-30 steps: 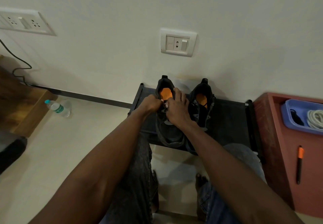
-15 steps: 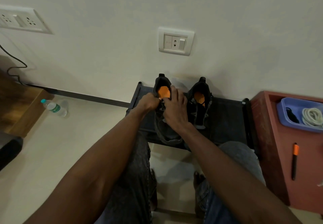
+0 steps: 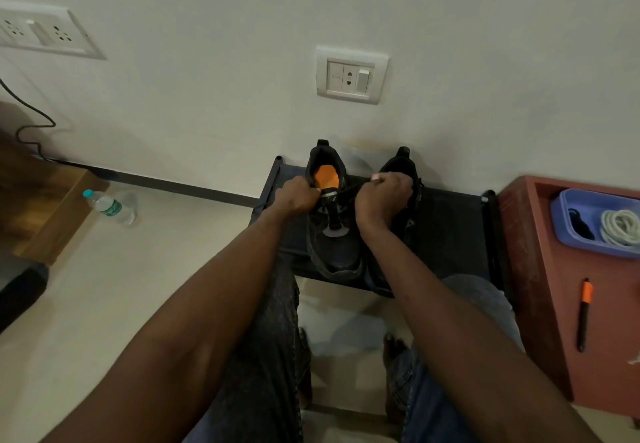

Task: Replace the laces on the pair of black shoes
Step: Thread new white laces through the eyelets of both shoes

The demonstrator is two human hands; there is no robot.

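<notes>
A low black shoe rack (image 3: 450, 235) stands against the wall and carries the pair of black shoes, heels to the wall, near its left edge. The left shoe (image 3: 334, 235), with an orange insole, is the one being worked; the right shoe (image 3: 403, 169) sits just beside it, mostly hidden by the right hand (image 3: 382, 197). That hand is curled, pinching a black lace (image 3: 349, 189) drawn taut across the tongue, while the left hand (image 3: 299, 195) grips at the shoe's collar on the other side. This looks like the unlacing step. Next, I judge, the lace must be drawn free of the upper eyelets, one crossing after another, holding the shoe steady.
</notes>
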